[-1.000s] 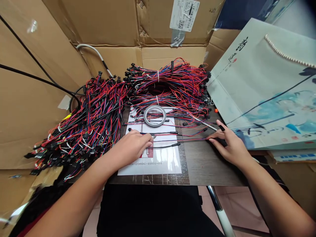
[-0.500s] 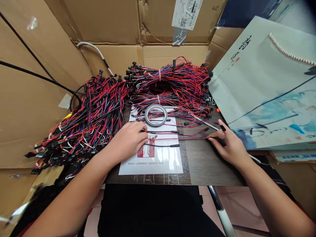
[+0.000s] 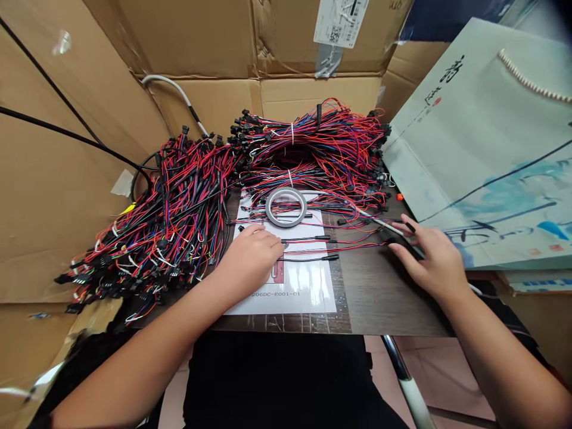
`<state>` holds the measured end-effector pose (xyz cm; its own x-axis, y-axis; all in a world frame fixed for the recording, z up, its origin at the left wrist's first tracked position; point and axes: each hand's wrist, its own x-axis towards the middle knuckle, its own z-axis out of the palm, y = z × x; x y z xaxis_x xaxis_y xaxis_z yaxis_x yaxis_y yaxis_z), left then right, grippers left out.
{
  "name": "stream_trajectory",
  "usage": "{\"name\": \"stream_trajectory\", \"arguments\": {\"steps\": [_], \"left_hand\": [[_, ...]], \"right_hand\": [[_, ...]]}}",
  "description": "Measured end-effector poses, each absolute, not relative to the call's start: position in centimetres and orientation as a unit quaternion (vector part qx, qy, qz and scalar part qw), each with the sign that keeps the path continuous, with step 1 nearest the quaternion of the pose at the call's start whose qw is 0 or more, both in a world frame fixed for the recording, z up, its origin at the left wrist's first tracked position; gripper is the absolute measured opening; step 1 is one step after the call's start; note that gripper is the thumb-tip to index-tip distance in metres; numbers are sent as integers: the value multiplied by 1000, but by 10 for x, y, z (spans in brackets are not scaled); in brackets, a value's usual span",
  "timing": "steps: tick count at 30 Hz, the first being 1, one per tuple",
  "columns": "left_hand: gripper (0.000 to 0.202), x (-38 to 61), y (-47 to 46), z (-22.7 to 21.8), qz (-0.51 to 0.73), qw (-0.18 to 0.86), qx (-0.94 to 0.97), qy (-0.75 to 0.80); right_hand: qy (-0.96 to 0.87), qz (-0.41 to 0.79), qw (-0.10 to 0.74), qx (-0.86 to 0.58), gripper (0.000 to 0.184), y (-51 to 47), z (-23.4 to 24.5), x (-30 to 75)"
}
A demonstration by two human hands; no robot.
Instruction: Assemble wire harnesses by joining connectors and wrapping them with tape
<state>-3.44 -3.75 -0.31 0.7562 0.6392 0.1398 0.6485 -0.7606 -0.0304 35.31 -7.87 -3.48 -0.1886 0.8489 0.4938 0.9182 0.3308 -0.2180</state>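
Note:
My left hand (image 3: 261, 253) is closed, its curled fingers on a thin wire harness (image 3: 353, 247) laid across a printed sheet (image 3: 308, 301). The fingers hide the harness's left part. Red and blue wires run rightward from it, and a black-sleeved lead (image 3: 330, 258) ends near the sheet's right edge. My right hand (image 3: 429, 256) is open at the harness's right end, thumb and fingers apart, the thumb close to the wire tips. A grey tape roll (image 3: 305, 208) lies flat above my left hand, partly over other wires.
Tied wire bundles (image 3: 308, 134) are stacked at the back. A heap of loose harnesses (image 3: 179, 202) covers the left side. A pale paper bag (image 3: 487, 149) stands at the right, and cardboard (image 3: 214, 36) walls the back. A white cable (image 3: 370, 219) crosses the desk (image 3: 384, 304).
My right hand has opened its thumb and fingers away from the wire ends. My left hand has slid slightly right along the harness. The whole view has shifted a little.

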Motion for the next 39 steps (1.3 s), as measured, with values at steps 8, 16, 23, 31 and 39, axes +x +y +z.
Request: {"name": "stream_trajectory", "arguments": {"steps": [8,16,23,31,39], "left_hand": [[20,-37,-38,-5,-76,23,-934,-348],[19,-43,-41,-9,-101,14,-932,-347],[24,-47,-45,-6,-138,27,-913,-382],[28,-51,-43,-5,-139,-39,-911,-386],[26,-53,-41,-8,-150,-93,-900,-398]], "right_hand": [[-784,85,371,-490,44,-80,-1,297],[-846,237,343,-333,34,-54,11,225],[-851,171,359,-344,23,-30,1,207],[-828,279,361,-327,38,-27,-1,190],[-875,240,277,-317,36,-34,-14,174]]}}
